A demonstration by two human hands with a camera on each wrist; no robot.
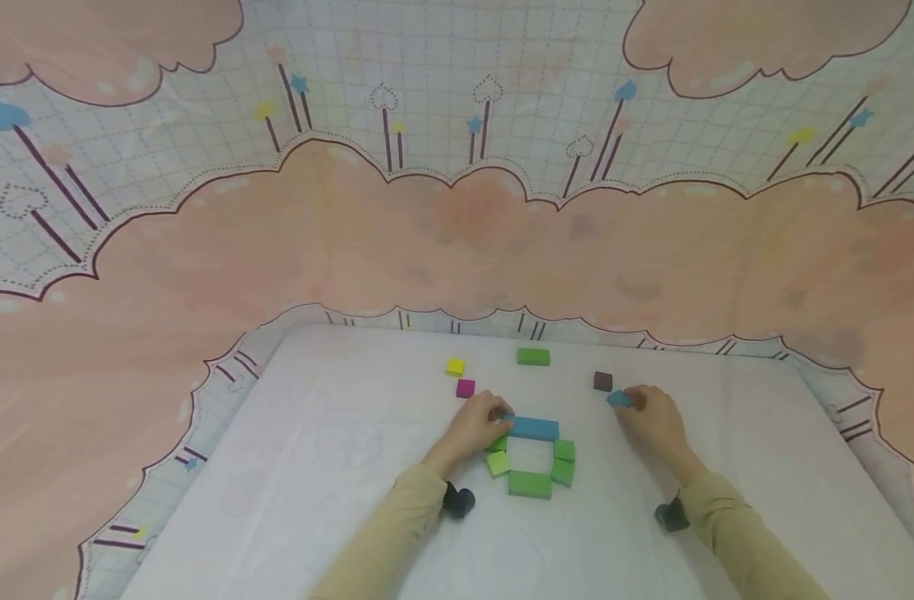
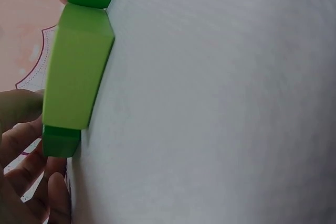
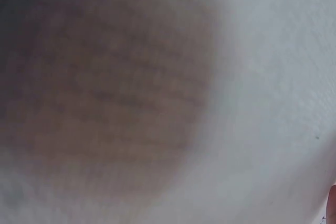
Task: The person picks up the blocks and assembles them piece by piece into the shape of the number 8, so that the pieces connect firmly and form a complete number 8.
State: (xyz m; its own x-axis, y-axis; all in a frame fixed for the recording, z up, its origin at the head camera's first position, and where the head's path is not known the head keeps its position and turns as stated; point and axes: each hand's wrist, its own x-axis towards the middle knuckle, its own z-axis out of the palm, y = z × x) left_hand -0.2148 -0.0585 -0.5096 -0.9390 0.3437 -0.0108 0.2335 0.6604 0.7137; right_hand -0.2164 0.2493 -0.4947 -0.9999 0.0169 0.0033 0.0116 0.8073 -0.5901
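Observation:
Several green blocks and a long blue block form a ring on the white table. At the ring's upper left corner, my left hand pinches the left end of the long blue block. A light green block and a darker green block stand close to its fingers in the left wrist view. To the right of the ring, my right hand pinches a small blue block between thumb and fingers. The right wrist view is mostly filled by a blurred brownish shape.
A dark brown cube sits just beyond the right hand's block. Farther back lie a green block, a yellow block and a magenta block. A patterned cloth rises behind the white table.

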